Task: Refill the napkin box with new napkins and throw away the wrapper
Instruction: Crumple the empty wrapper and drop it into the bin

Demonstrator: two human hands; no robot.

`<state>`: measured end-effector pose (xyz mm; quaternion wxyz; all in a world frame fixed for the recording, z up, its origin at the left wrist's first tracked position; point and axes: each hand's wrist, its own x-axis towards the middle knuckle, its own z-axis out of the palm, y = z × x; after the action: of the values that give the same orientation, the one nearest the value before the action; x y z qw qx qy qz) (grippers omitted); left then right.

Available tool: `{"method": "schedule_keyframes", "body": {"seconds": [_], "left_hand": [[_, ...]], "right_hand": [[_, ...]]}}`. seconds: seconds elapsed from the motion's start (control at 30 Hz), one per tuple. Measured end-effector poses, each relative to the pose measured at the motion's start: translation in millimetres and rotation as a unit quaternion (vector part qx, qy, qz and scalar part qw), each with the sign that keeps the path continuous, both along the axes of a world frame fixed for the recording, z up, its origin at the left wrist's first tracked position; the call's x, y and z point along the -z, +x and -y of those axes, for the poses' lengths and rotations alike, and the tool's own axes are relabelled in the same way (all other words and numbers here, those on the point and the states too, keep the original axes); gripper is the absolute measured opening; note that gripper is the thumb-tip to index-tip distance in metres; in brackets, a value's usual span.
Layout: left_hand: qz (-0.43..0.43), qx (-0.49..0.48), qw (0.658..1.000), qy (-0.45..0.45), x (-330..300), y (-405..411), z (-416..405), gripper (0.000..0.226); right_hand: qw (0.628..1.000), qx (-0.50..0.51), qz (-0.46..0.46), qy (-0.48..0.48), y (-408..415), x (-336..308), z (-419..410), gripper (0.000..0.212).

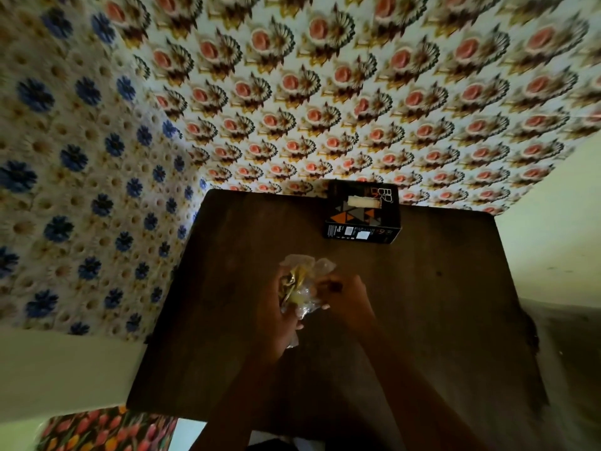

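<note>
A black napkin box (pixel 362 212) with orange and grey triangles stands at the far edge of the dark wooden table (pixel 439 320), with white napkin paper showing in its top slot. Over the middle of the table both hands hold a crumpled clear plastic wrapper (pixel 304 284) with yellow print. My left hand (pixel 282 317) grips its left side and my right hand (pixel 346 299) pinches its right side. The wrapper looks scrunched into a ball, and part of it is hidden behind my fingers.
Flower-patterned wall coverings rise behind the table (pixel 325 92) and at its left (pixel 65 190). A tulip-print cloth (pixel 97 431) lies at the lower left. A pale wall (pixel 559 222) and floor lie to the right of the table.
</note>
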<state>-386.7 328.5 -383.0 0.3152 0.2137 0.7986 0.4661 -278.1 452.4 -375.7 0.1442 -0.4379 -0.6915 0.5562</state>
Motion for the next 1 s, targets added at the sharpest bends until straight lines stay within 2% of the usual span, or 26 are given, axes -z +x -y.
{"method": "schedule_keyframes", "body": {"seconds": [0.13,0.23,0.3,0.33,0.4,0.47,0.53,0.6,0.63,0.73,0.83,0.93,1.0], "left_hand": [[-0.041,0.005,0.998,-0.054,-6.9,-0.3,-4.7,0.037],[-0.074,0.006,0.995,-0.060,-8.8,-7.4,-3.7,0.038],[-0.064,0.025,0.996,-0.064,-9.7,-14.1,-4.3,0.025],[-0.033,0.023,0.998,-0.052,-10.0,-17.4,-5.1,0.017],[0.096,0.004,0.995,0.004,-19.0,-20.3,-2.9,0.010],[0.237,-0.001,0.966,0.106,-20.8,-26.7,2.3,0.026],[0.278,0.054,0.949,0.137,-24.1,-34.6,10.9,0.050],[0.248,0.101,0.957,0.111,-27.3,-36.3,16.2,0.082],[0.215,0.107,0.966,0.097,-25.8,-35.8,17.3,0.090],[0.128,0.103,0.981,0.099,-24.6,-26.3,14.2,0.072],[0.068,0.148,0.978,0.133,-21.8,-14.5,13.2,0.072],[0.041,0.166,0.980,0.097,-19.8,-1.4,9.2,0.042],[0.015,0.154,0.985,0.076,-13.7,7.5,5.6,0.032]], "right_hand": [[0.998,-0.030,-0.013,0.053,-8.0,-2.1,-0.3,0.013],[0.997,-0.059,-0.034,0.048,-10.0,-1.2,1.3,0.016],[0.995,-0.076,-0.051,0.037,-8.8,-4.3,1.0,0.023],[0.994,-0.083,-0.052,0.044,-8.4,-6.0,-0.3,0.028],[0.993,-0.086,-0.052,0.057,-7.6,-8.9,-0.6,0.037],[0.994,-0.074,-0.045,0.065,-5.8,-10.4,-1.1,0.041],[0.996,-0.043,-0.044,0.066,-1.8,-10.0,-1.0,0.041],[0.997,-0.021,-0.051,0.055,3.8,-8.8,0.6,0.042],[0.997,-0.018,-0.053,0.055,6.3,-7.3,1.6,0.040],[0.994,-0.017,-0.066,0.081,12.3,-6.0,8.9,0.029],[0.992,0.003,-0.078,0.103,21.3,-9.6,17.0,0.023],[0.991,0.032,-0.080,0.104,37.5,-14.3,23.8,0.022],[0.990,0.065,-0.091,0.092,49.7,-14.5,27.9,0.024]]}}
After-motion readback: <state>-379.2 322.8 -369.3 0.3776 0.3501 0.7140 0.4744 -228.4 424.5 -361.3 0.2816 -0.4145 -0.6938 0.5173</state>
